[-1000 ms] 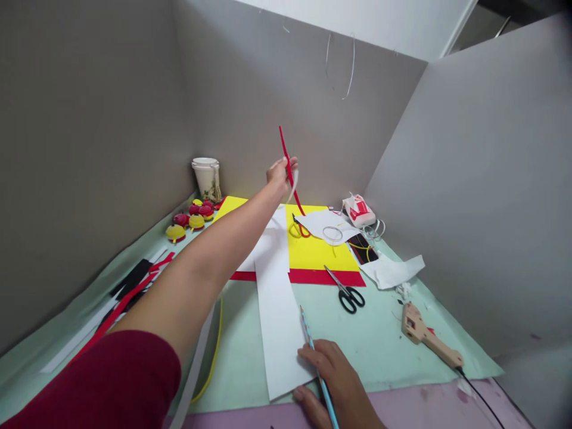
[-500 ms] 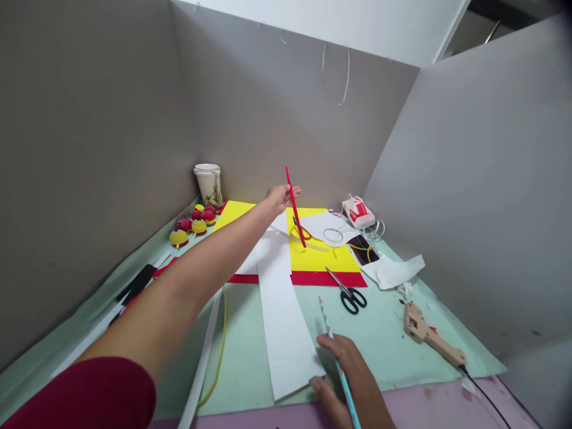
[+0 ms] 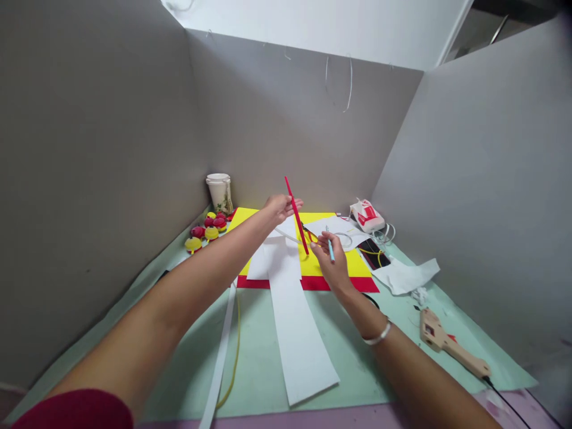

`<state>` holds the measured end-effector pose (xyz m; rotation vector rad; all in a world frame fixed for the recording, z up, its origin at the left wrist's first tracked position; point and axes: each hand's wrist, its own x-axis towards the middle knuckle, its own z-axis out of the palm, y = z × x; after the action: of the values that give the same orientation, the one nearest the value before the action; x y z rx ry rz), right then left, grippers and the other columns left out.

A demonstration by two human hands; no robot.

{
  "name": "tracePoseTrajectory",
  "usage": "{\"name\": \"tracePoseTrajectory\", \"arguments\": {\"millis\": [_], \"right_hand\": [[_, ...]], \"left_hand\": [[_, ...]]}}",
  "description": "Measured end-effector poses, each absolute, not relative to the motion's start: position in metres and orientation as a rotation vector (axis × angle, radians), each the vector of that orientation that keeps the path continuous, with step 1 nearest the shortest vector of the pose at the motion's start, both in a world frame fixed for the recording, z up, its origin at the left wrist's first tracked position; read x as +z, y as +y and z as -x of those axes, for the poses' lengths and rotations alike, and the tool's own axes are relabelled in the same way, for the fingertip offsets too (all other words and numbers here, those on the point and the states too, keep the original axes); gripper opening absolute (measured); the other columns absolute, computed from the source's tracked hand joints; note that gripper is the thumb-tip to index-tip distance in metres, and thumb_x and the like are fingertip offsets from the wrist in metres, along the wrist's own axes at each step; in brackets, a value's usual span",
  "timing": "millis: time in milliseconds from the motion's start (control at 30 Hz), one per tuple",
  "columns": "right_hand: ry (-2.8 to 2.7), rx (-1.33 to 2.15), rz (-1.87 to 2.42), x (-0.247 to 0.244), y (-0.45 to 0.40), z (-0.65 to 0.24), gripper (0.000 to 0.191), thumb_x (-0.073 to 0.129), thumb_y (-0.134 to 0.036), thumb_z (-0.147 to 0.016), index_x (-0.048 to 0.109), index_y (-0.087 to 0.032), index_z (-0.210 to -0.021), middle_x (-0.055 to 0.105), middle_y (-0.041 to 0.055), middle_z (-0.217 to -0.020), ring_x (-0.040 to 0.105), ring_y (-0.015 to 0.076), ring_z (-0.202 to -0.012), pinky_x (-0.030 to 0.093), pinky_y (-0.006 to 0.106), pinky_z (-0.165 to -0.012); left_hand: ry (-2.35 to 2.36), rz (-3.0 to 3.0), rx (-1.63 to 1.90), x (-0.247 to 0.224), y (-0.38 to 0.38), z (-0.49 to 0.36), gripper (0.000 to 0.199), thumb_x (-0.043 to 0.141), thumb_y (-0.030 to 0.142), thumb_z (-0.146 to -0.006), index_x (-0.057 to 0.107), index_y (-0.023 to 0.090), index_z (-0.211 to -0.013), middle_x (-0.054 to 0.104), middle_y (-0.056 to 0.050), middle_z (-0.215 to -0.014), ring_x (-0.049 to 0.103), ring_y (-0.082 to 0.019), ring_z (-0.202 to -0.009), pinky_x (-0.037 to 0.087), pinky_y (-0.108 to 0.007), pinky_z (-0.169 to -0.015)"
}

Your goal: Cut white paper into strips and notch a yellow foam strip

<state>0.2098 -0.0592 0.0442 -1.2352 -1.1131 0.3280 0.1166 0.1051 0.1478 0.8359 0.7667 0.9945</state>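
Note:
My left hand [image 3: 279,208] is stretched far forward and pinches a thin red strip [image 3: 297,215], which tilts with its lower end toward me. Beside that lower end is my right hand [image 3: 331,257], closed around a light blue pencil [image 3: 330,247]. Below both hands lie a yellow sheet [image 3: 357,265] with red [image 3: 339,282] showing along its front edge, and white paper [image 3: 286,265]. A long white paper strip [image 3: 304,351] runs from there toward me. Scissors are mostly hidden behind my right arm, with part of a black handle [image 3: 372,301] showing.
Several red and yellow round pieces [image 3: 193,244] sit at the left near a white cup [image 3: 219,192]. A glue gun [image 3: 451,342] lies at the right with its cord. A phone [image 3: 373,253], crumpled paper [image 3: 406,275] and a red-white packet [image 3: 367,214] are behind it. Grey panels [image 3: 286,137] enclose the table.
My right hand has moved forward with the pencil from the near edge to beside the red strip. My left hand still holds the strip. The view has shifted slightly.

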Motion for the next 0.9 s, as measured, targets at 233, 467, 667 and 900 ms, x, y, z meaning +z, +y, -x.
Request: {"name": "tracePoseTrajectory", "arguments": {"millis": [233, 467, 667, 900], "right_hand": [[-1.144, 0.487, 1.196, 0.015, -0.042, -0.2, 0.034, 0.063, -0.042, -0.081, 0.059, -0.017, -0.105, 0.069, 0.007, -0.088, 0.068, 0.0238, -0.083, 0.054, 0.037, -0.075], [-1.092, 0.58, 1.17, 0.006, -0.06, -0.208, 0.03, 0.062, -0.043, -0.082, 0.057, -0.019, -0.1, 0.066, 0.0031, -0.084, 0.069, 0.019, -0.067, 0.055, 0.032, -0.065], [-1.086, 0.639, 1.147, -0.002, -0.065, -0.201, 0.027, 0.06, -0.043, -0.084, 0.056, -0.02, -0.097, 0.063, 0.0001, -0.082, 0.067, 0.0157, -0.059, 0.055, 0.029, -0.056], [-1.111, 0.53, 1.228, -0.008, -0.063, -0.2, 0.026, 0.059, -0.032, -0.093, 0.059, -0.016, -0.114, 0.066, 0.0056, -0.103, 0.066, 0.0183, -0.081, 0.057, 0.036, -0.071]], "left_hand": [[0.785, -0.845, 0.977, 0.138, 0.093, -0.103, 0.025, 0.039, 0.001, -0.088, 0.056, 0.01, -0.104, 0.072, -0.018, -0.094, 0.071, -0.02, -0.084, 0.057, -0.03, -0.075], [0.801, -0.88, 1.063, 0.122, 0.094, -0.107, 0.016, 0.047, 0.005, -0.088, 0.055, 0.012, -0.1, 0.072, -0.016, -0.092, 0.071, -0.02, -0.079, 0.056, -0.031, -0.076], [0.845, -0.883, 1.121, 0.116, 0.108, -0.093, 0.016, 0.051, 0.016, -0.092, 0.057, 0.012, -0.106, 0.069, -0.012, -0.098, 0.068, -0.017, -0.084, 0.055, -0.032, -0.077], [0.896, -0.908, 1.071, 0.105, 0.119, -0.084, 0.035, 0.056, 0.034, -0.091, 0.055, 0.016, -0.121, 0.057, -0.01, -0.121, 0.06, -0.021, -0.102, 0.052, -0.042, -0.085]]}}
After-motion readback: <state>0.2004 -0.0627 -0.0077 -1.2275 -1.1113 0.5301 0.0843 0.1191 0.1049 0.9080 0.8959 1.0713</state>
